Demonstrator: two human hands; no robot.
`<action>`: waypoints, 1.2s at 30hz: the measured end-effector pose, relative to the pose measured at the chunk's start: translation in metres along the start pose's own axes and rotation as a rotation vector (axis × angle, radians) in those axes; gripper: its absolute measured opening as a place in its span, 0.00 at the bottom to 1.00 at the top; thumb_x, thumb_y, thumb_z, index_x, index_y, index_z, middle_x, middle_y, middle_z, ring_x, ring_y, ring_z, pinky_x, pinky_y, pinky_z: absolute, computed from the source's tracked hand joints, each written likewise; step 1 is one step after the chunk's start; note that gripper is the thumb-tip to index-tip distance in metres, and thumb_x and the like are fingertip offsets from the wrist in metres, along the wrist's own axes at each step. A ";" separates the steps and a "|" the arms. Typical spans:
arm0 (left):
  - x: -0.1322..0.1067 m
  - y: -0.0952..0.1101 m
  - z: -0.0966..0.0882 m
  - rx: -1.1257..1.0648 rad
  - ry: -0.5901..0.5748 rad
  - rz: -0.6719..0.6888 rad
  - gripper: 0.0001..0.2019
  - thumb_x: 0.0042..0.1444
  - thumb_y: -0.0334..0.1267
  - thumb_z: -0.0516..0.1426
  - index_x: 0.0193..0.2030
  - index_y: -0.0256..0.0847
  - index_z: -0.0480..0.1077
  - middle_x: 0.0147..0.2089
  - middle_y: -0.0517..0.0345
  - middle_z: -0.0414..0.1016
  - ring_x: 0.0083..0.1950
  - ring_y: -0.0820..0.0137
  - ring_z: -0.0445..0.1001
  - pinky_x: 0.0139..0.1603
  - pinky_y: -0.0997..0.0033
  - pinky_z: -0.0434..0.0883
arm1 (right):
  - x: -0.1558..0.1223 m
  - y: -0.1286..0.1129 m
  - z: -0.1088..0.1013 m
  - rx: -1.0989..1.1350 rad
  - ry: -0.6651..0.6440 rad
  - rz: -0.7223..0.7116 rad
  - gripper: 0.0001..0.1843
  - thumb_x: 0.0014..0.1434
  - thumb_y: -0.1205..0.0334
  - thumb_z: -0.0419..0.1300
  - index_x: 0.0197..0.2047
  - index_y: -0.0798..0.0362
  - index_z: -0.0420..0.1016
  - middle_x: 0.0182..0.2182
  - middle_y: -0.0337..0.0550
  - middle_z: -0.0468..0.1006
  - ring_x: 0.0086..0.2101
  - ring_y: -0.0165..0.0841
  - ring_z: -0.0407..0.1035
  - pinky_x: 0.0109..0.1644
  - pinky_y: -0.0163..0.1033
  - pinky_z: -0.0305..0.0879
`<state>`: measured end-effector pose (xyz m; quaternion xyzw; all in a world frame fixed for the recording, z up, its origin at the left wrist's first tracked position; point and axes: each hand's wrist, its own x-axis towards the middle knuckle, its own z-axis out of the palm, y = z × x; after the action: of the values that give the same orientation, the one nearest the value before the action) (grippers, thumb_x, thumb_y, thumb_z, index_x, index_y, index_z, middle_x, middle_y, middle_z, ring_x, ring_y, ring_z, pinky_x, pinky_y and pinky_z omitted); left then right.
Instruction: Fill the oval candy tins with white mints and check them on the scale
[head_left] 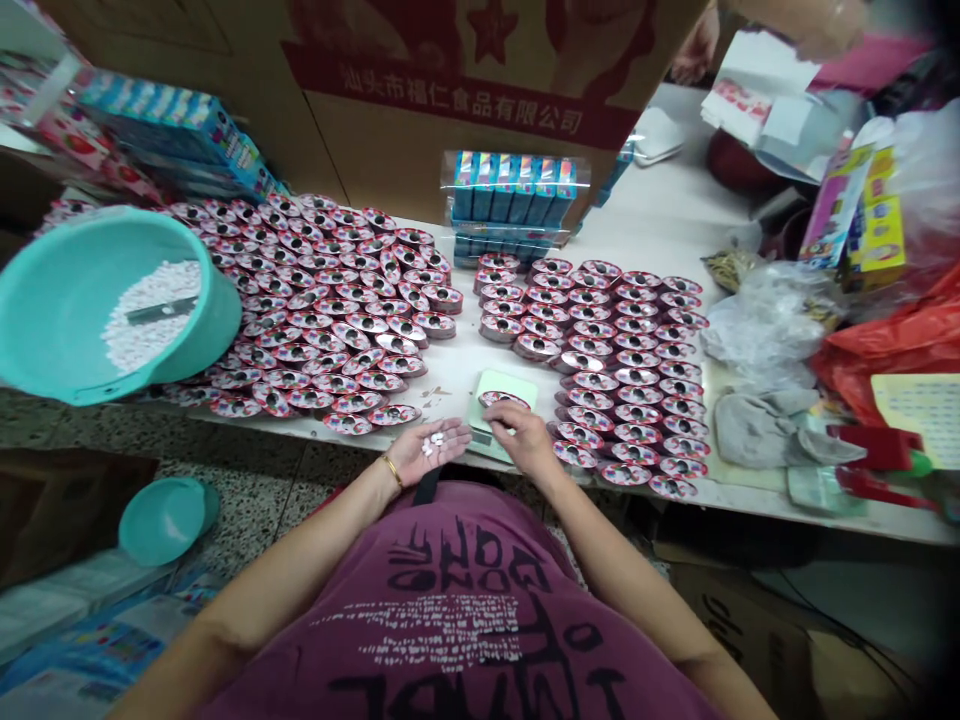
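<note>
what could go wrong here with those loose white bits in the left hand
The white tablets sit loose in the open left hand, so they could roll off onto the speckled floor. The teal basin seems to overhang the edge of the table, so a knock might tip it. The right hand is close to the packed rows of tins, which could get nudged out of line.

The cardboard carton [450, 150] bears a red band of Chinese print – 汕头市福仁食品有限公司, a Shantou food company's name – while the lettering on the maroon T-shirt [450, 610] is too stylised to read.
</note>
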<state>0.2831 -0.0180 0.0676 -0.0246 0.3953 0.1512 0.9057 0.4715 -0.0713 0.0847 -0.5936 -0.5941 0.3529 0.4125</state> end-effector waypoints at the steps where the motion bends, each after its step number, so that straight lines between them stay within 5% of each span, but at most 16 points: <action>1: 0.002 0.001 0.002 0.004 -0.006 0.007 0.12 0.53 0.30 0.49 0.41 0.26 0.67 0.40 0.39 0.73 0.45 0.62 0.71 0.44 0.65 0.68 | 0.002 0.007 -0.007 -0.010 0.046 0.043 0.09 0.50 0.69 0.52 0.32 0.53 0.72 0.32 0.42 0.72 0.36 0.29 0.66 0.43 0.37 0.62; 11: -0.004 0.000 -0.020 -0.055 0.045 0.040 0.11 0.52 0.29 0.50 0.40 0.27 0.69 0.38 0.42 0.74 0.41 0.65 0.72 0.39 0.70 0.70 | 0.006 0.040 -0.032 0.097 0.253 0.329 0.13 0.47 0.58 0.57 0.36 0.55 0.72 0.33 0.44 0.74 0.34 0.31 0.67 0.40 0.39 0.64; 14: -0.005 -0.001 -0.019 -0.063 0.069 0.033 0.11 0.52 0.29 0.49 0.39 0.26 0.69 0.36 0.42 0.74 0.39 0.66 0.73 0.37 0.72 0.70 | 0.008 0.025 -0.025 0.230 0.247 0.366 0.13 0.46 0.57 0.58 0.36 0.55 0.72 0.33 0.43 0.75 0.32 0.30 0.68 0.39 0.39 0.64; 19: 0.002 0.002 -0.002 -0.044 0.003 0.042 0.13 0.53 0.32 0.48 0.40 0.26 0.68 0.37 0.39 0.73 0.40 0.64 0.72 0.37 0.69 0.69 | 0.023 -0.019 -0.002 0.339 0.000 0.236 0.13 0.48 0.56 0.58 0.37 0.53 0.72 0.34 0.41 0.74 0.32 0.28 0.68 0.37 0.36 0.66; 22: 0.002 0.008 0.003 -0.023 0.010 0.056 0.11 0.53 0.34 0.49 0.36 0.28 0.69 0.32 0.43 0.73 0.33 0.68 0.73 0.27 0.75 0.68 | 0.028 -0.025 -0.007 0.152 0.006 0.114 0.12 0.51 0.57 0.55 0.38 0.52 0.72 0.39 0.43 0.72 0.39 0.30 0.66 0.42 0.38 0.64; 25: -0.005 0.014 -0.003 -0.012 0.048 0.098 0.07 0.52 0.31 0.51 0.31 0.29 0.68 0.26 0.50 0.70 0.24 0.76 0.68 0.17 0.82 0.60 | 0.022 -0.005 -0.025 -0.155 0.099 0.094 0.14 0.52 0.57 0.55 0.41 0.53 0.70 0.42 0.47 0.70 0.44 0.34 0.63 0.47 0.42 0.60; 30: -0.027 0.021 -0.032 -0.061 0.091 0.157 0.07 0.51 0.28 0.50 0.35 0.31 0.67 0.25 0.53 0.67 0.22 0.79 0.65 0.14 0.85 0.57 | 0.003 0.039 -0.036 -0.471 -0.039 0.117 0.29 0.46 0.54 0.60 0.51 0.55 0.61 0.48 0.52 0.65 0.49 0.40 0.58 0.52 0.48 0.54; 36: -0.049 0.022 -0.062 -0.109 0.136 0.202 0.09 0.51 0.27 0.49 0.39 0.31 0.66 0.26 0.54 0.66 0.22 0.80 0.63 0.15 0.84 0.58 | 0.001 0.052 -0.022 -0.570 -0.157 0.148 0.35 0.43 0.56 0.61 0.54 0.52 0.55 0.49 0.52 0.62 0.49 0.42 0.58 0.48 0.50 0.56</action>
<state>0.2011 -0.0197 0.0620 -0.0442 0.4474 0.2608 0.8543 0.5134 -0.0696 0.0462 -0.6978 -0.6545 0.2460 0.1554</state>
